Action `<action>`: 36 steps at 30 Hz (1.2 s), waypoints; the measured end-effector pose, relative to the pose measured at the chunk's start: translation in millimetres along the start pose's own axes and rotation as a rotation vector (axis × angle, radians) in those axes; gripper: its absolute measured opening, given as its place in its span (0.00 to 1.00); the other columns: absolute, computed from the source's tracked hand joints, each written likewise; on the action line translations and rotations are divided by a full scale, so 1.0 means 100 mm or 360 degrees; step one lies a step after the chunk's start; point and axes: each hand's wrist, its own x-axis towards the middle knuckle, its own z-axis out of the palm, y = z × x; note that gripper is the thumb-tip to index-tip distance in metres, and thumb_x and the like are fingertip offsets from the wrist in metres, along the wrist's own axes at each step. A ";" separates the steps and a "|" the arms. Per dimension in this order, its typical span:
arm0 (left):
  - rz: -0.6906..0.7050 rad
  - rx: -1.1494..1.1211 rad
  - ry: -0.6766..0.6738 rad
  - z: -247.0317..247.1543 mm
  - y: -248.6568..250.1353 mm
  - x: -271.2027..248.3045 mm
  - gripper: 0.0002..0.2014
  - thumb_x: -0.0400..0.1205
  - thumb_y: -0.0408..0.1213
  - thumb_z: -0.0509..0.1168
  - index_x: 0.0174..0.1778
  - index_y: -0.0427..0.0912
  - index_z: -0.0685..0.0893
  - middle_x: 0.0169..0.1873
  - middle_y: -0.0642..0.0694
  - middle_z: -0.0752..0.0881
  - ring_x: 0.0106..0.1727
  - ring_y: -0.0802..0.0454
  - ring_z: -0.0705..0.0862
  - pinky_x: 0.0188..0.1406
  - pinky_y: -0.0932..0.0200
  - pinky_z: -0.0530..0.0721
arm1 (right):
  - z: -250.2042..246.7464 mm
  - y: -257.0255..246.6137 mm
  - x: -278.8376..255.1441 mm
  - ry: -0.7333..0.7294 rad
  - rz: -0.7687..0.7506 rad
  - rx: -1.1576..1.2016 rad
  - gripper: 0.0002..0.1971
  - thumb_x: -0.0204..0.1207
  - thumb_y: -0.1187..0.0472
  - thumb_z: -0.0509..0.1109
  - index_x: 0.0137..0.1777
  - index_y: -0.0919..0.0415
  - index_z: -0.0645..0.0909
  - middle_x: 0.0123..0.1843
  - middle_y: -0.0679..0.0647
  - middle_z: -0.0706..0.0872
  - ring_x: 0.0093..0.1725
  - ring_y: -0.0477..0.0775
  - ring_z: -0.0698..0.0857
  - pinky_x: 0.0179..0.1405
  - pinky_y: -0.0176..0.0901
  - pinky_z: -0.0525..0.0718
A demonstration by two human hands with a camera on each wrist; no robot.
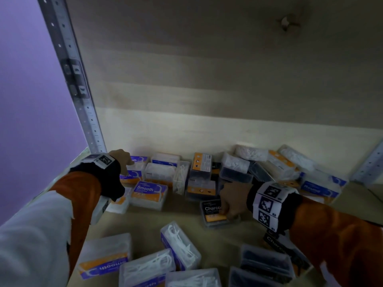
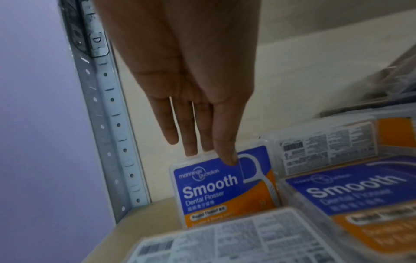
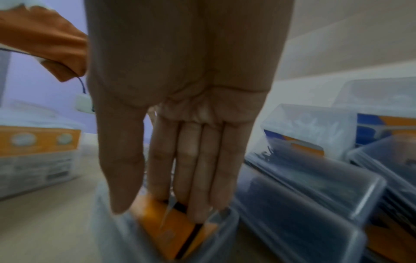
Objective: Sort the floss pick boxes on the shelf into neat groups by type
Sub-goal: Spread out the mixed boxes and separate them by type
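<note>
Clear floss pick boxes lie scattered on a wooden shelf [image 1: 182,216]. My left hand [image 1: 124,159] reaches into the back left corner. Its straight fingers [image 2: 227,156] touch the top edge of a blue-and-orange "Smooth" box [image 2: 225,188], which stands among other Smooth boxes [image 1: 148,193]. My right hand [image 1: 230,204] lies on a black "Charcoal" box [image 1: 212,212] at mid-shelf. Its straight fingers [image 3: 198,195] press on that box's orange label [image 3: 166,229], with the thumb hanging at the left side.
A perforated metal upright [image 1: 83,100] and a purple wall bound the left side. Mixed white and dark boxes are piled at the back right [image 1: 290,166]. More boxes lie along the front edge [image 1: 180,245], dark ones at the front right [image 1: 267,264].
</note>
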 end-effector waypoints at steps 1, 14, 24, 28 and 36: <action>0.0000 0.0012 -0.0002 -0.01 0.00 0.00 0.29 0.85 0.43 0.60 0.82 0.46 0.59 0.78 0.44 0.68 0.77 0.46 0.69 0.73 0.59 0.71 | -0.01 0.00 -0.02 -0.0019 -0.0028 0.0020 0.14 0.79 0.60 0.68 0.59 0.67 0.86 0.59 0.61 0.86 0.56 0.61 0.83 0.49 0.42 0.77; -0.0020 -0.0030 0.0003 -0.01 -0.01 0.00 0.31 0.81 0.39 0.66 0.81 0.46 0.63 0.76 0.42 0.70 0.76 0.46 0.71 0.72 0.59 0.72 | -0.06 -0.07 0.09 0.0039 -0.0035 -0.0227 0.38 0.74 0.49 0.73 0.78 0.66 0.64 0.76 0.62 0.71 0.74 0.60 0.72 0.74 0.50 0.72; 0.0003 -0.0022 0.0004 0.03 -0.02 0.01 0.33 0.81 0.41 0.66 0.81 0.47 0.61 0.76 0.42 0.70 0.75 0.46 0.71 0.71 0.59 0.72 | -0.03 -0.08 0.10 0.0045 -0.0060 -0.0139 0.33 0.72 0.52 0.75 0.72 0.66 0.68 0.72 0.62 0.73 0.70 0.61 0.75 0.66 0.45 0.73; 0.0011 -0.0069 0.0054 0.04 -0.04 0.02 0.31 0.80 0.41 0.66 0.80 0.47 0.64 0.75 0.43 0.71 0.75 0.47 0.73 0.70 0.60 0.73 | 0.01 -0.07 0.04 0.0097 -0.0084 -0.0067 0.32 0.70 0.51 0.77 0.68 0.60 0.66 0.70 0.61 0.75 0.68 0.60 0.76 0.64 0.45 0.74; 0.0067 -0.0140 0.0224 0.04 -0.10 0.02 0.27 0.80 0.42 0.66 0.77 0.49 0.70 0.73 0.47 0.76 0.72 0.51 0.76 0.69 0.61 0.73 | 0.10 -0.02 -0.08 0.0160 -0.0072 0.0088 0.33 0.74 0.55 0.74 0.72 0.65 0.63 0.71 0.62 0.75 0.63 0.56 0.77 0.62 0.43 0.75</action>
